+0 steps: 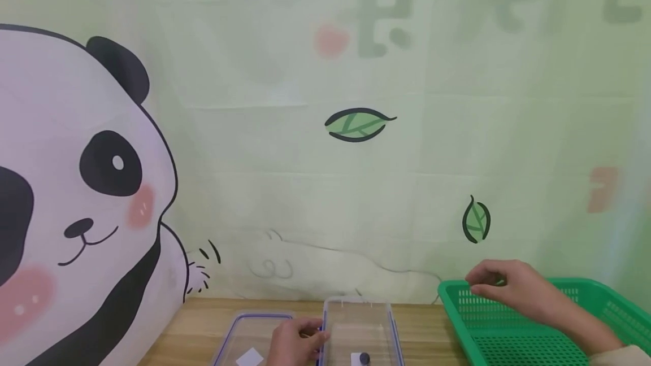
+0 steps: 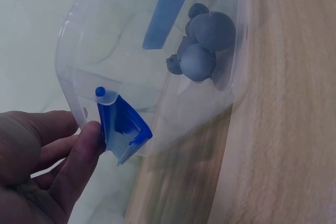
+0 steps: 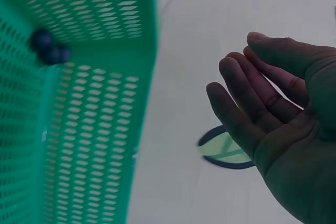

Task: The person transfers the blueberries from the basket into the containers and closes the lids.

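Note:
My left hand (image 1: 295,343) pinches the edge of a clear plastic box (image 1: 356,315) between thumb and fingers, beside a blue latch (image 2: 121,127) in the left wrist view. Several dark blue round fruits, which look like blueberries (image 2: 212,31), lie together inside that box. In the head view one dark round fruit (image 1: 364,358) shows over a white patch. Over the near-left part of a green basket (image 1: 458,321), my right hand (image 1: 513,287) hovers with loosely bent fingers and nothing in them. A few dark round fruits (image 3: 50,51) sit in the basket's corner.
Left of the box, a clear lid (image 1: 231,332) with a blue seal lies on the wooden table (image 1: 175,335), bearing a white square (image 1: 250,357). A cloth (image 1: 285,196) printed with a panda and leaves hangs behind the table.

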Tool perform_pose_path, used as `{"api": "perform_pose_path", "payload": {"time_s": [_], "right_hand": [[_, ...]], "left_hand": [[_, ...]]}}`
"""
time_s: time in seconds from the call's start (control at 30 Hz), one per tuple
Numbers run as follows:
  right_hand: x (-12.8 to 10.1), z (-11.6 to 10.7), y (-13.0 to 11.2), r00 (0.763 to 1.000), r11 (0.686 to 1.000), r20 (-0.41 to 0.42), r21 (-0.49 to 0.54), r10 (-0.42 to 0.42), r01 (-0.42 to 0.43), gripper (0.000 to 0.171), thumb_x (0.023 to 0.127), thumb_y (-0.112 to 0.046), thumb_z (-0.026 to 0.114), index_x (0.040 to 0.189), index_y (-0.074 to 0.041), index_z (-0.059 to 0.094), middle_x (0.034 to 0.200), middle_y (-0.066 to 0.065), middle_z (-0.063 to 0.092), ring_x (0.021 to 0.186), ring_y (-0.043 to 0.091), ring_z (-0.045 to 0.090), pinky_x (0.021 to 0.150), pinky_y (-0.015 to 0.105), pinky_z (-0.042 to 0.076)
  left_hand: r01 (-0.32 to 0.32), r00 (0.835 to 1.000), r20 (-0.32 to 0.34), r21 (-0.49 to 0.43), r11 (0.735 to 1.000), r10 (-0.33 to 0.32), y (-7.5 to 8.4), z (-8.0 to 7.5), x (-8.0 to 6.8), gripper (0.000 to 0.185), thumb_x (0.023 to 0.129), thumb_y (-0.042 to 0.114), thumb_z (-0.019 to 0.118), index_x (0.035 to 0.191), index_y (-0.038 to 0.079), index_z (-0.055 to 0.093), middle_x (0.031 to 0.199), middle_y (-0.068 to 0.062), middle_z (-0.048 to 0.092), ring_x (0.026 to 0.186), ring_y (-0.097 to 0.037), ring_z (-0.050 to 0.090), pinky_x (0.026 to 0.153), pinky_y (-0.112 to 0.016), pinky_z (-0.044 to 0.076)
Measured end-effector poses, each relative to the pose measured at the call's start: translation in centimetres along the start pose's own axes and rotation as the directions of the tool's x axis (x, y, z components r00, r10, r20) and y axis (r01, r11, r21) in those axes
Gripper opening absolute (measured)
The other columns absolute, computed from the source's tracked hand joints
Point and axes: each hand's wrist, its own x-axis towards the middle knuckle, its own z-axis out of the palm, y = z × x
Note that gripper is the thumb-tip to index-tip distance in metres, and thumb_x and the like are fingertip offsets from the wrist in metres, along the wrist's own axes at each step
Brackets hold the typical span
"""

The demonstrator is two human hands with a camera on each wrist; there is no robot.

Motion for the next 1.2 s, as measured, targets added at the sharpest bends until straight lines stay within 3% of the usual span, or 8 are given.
{"api": "perform_pose_path", "payload": {"time_s": [0.2,0.43,0.67,0.93,1.03,1.2], "right_hand": [[0.6,0.5,2.3,0.998,0.999,0.055,0.026,0.029,-0.031,0.019,0.098,-0.021,0.078,0.11,-0.006,0.076,0.104,0.001,0.075,0.093,0.009,0.068,0.077,0.028,0.059],[1.0,1.7,5.0,0.994,0.998,0.107,0.062,0.008,-0.014,0.015,0.097,-0.011,0.077,0.108,-0.002,0.074,0.101,0.003,0.074,0.089,0.009,0.067,0.075,0.027,0.059],[0.9,3.2,7.0,0.975,0.987,0.218,0.143,0.035,-0.068,0.012,0.096,-0.005,0.076,0.106,0.001,0.074,0.102,0.008,0.075,0.091,0.016,0.069,0.075,0.027,0.059],[0.9,4.7,8.8,0.955,0.984,0.293,0.148,0.054,-0.101,0.012,0.093,0.0,0.075,0.104,-0.001,0.075,0.102,0.008,0.074,0.093,0.024,0.067,0.075,0.033,0.06],[1.4,5.5,10.9,0.939,0.986,0.345,0.151,0.014,-0.07,0.015,0.093,-0.002,0.075,0.107,-0.003,0.077,0.103,0.005,0.074,0.091,0.019,0.067,0.075,0.036,0.061],[2.8,7.7,17.4,0.915,0.986,0.404,0.161,-0.021,-0.049,0.023,0.09,-0.015,0.082,0.112,-0.01,0.079,0.103,-0.003,0.075,0.089,0.013,0.069,0.072,0.035,0.063]], "left_hand": [[-0.015,1.0,-0.005,-0.007,1.0,0.015,0.0,0.0,0.0,0.024,0.092,0.002,0.081,0.113,-0.008,0.076,0.083,-0.003,0.07,0.071,-0.015,0.069,0.063,-0.031,0.064],[-0.022,1.0,-0.011,-0.012,1.0,0.022,0.0,0.0,0.1,0.024,0.091,0.001,0.082,0.113,-0.008,0.076,0.082,-0.003,0.07,0.07,-0.016,0.07,0.062,-0.031,0.064],[-0.004,1.0,0.011,0.002,1.0,0.004,-0.1,0.0,0.1,0.025,0.093,0.004,0.081,0.114,-0.008,0.076,0.083,-0.002,0.07,0.073,-0.017,0.069,0.065,-0.033,0.064],[-0.015,1.0,0.02,-0.012,1.0,0.015,-0.2,-0.2,0.2,0.025,0.093,0.004,0.081,0.114,-0.008,0.076,0.083,-0.003,0.07,0.073,-0.017,0.069,0.065,-0.033,0.064],[-0.024,0.999,0.025,-0.019,1.0,0.025,-0.2,-0.3,0.2,0.024,0.093,0.004,0.081,0.113,-0.009,0.076,0.083,-0.003,0.07,0.073,-0.017,0.07,0.065,-0.033,0.064],[-0.036,0.999,0.03,-0.025,0.999,0.037,-0.2,-0.4,0.2,0.025,0.093,0.004,0.081,0.113,-0.009,0.076,0.082,-0.003,0.07,0.073,-0.018,0.07,0.064,-0.033,0.064]]}}
